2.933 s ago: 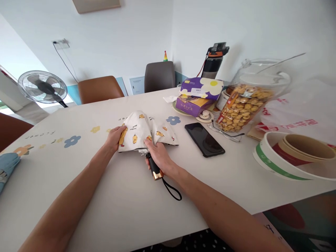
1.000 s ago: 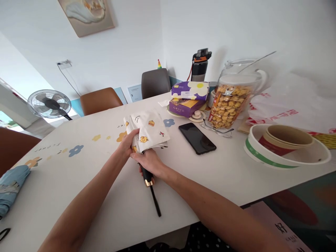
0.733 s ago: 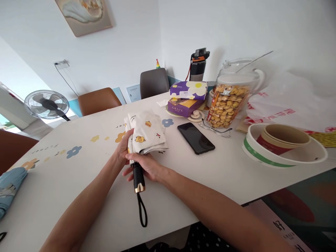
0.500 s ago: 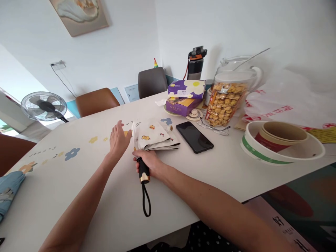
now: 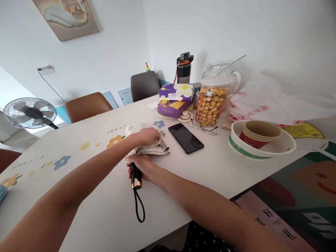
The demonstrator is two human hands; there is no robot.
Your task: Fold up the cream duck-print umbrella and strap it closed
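A folding umbrella (image 5: pixel 135 175) lies on the table, its black and gold handle and wrist loop pointing toward me. My right hand (image 5: pixel 143 166) is wrapped around it where the handle meets the canopy. The canopy is folded white cloth (image 5: pixel 154 149) with small cartoon prints and a dark edge. Across the top of this cloth reaches my left hand (image 5: pixel 149 136), fingers curled down at its right side and closed on the fabric. The left hand and forearm hide much of the canopy. To the right lies a black phone (image 5: pixel 186 138), apart from both hands.
Eyeglasses (image 5: pixel 204 128), a snack jar (image 5: pixel 212 105), a glass pitcher (image 5: pixel 237 79) and purple boxes (image 5: pixel 172 109) stand behind the phone. A white-green bowl (image 5: pixel 236 144) holding paper cups (image 5: pixel 258 131) sits at right, by a plastic bag (image 5: pixel 275 99). A fan (image 5: pixel 31 112) stands beyond the table.
My left hand has moved right, from open beside the umbrella to curled over its cloth. My right hand keeps its hold. The camera view has shifted slightly right.
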